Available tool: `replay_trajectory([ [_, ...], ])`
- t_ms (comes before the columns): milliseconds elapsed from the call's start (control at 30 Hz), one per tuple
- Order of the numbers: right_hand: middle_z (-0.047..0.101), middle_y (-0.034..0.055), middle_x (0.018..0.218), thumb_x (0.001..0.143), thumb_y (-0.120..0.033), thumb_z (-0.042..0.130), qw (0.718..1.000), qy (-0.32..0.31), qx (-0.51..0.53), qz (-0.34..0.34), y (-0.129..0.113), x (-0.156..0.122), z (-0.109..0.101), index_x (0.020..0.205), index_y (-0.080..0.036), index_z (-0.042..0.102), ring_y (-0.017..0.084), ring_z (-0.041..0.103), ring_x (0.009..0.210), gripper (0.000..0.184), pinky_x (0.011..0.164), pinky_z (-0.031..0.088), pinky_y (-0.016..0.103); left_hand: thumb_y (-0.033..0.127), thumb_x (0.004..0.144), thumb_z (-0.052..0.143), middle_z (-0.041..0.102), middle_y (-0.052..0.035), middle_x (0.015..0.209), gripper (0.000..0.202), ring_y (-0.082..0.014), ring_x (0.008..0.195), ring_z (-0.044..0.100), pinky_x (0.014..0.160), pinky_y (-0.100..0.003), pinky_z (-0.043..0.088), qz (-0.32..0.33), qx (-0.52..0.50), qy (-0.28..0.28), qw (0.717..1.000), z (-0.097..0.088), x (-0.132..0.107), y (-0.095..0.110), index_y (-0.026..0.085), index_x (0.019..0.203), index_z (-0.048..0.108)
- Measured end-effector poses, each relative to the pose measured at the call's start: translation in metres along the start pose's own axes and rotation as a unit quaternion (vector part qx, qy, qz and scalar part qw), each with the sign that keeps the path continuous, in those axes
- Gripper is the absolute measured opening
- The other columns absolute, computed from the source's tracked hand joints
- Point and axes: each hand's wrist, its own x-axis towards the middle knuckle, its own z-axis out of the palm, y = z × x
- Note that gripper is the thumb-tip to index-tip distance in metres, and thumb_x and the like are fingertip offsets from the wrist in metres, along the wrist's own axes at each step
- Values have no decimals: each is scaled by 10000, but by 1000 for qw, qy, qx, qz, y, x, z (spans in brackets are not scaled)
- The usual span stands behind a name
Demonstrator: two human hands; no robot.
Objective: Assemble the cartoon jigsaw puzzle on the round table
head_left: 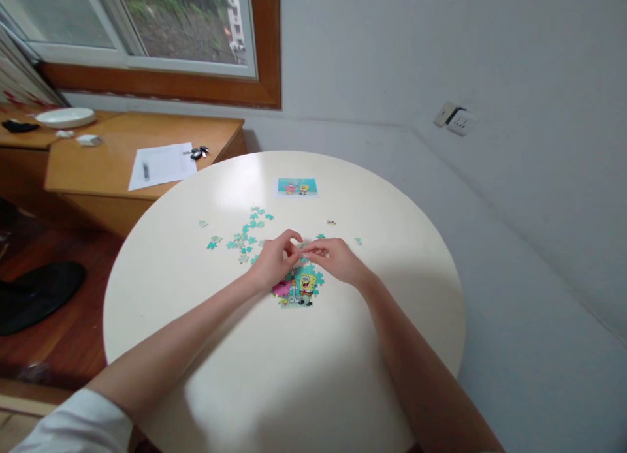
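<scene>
A partly joined cartoon jigsaw (pixel 301 286) lies in the middle of a round cream table (pixel 206 348). My left hand (pixel 275 258) and my right hand (pixel 334 257) meet just above its top edge, fingers pinched together over a small teal piece (pixel 302 246) that I can barely make out. Several loose teal pieces (pixel 245 237) lie scattered to the left of my hands. A few more pieces (pixel 358 241) sit to the right. A small reference picture (pixel 296 187) of the puzzle lies further back on the table.
A wooden desk (pixel 98 172) stands at the left with a sheet of paper (pixel 161 166), keys (pixel 198 153) and a white plate (pixel 65 117). A window (pixel 186 22) is above it. A wall socket (pixel 455 119) sits at the right. A black chair base (pixel 34 293) rests on the floor.
</scene>
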Motion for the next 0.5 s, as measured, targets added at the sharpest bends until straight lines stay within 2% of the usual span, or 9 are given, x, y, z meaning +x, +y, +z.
replay_trajectory([
  [133, 676, 25, 685, 750, -367, 652, 998, -17, 58, 36, 0, -1, -2, 775, -155, 712, 143, 605, 663, 222, 643, 477, 270, 144, 752, 536, 684, 35, 704, 220, -133, 643, 637, 661, -249, 474, -15, -36, -1, 999, 9, -1, 1, 219, 955, 498],
  [267, 636, 9, 609, 676, -401, 722, 994, -25, 81, 73, 5, 0, -7, 707, -160, 671, 133, 583, 594, 249, 595, 475, 265, 180, 776, 532, 681, 31, 716, 186, -138, 656, 632, 678, -263, 471, -12, -42, 7, 999, 9, -3, -2, 220, 956, 500],
  [400, 617, -4, 562, 660, -362, 732, 994, -34, 55, 87, 10, -1, -15, 662, -166, 651, 122, 562, 556, 213, 582, 475, 260, 206, 814, 514, 662, 23, 734, 116, -153, 719, 611, 818, -331, 452, -5, 55, 44, 997, 0, -9, -5, 217, 930, 524],
  [500, 635, 1, 581, 667, -334, 713, 995, -42, 31, 84, 12, -3, -21, 650, -162, 650, 123, 566, 572, 183, 579, 462, 252, 223, 839, 509, 643, 16, 748, 86, -155, 733, 585, 855, -349, 428, 21, 129, 35, 991, -5, -13, -4, 213, 919, 540],
])
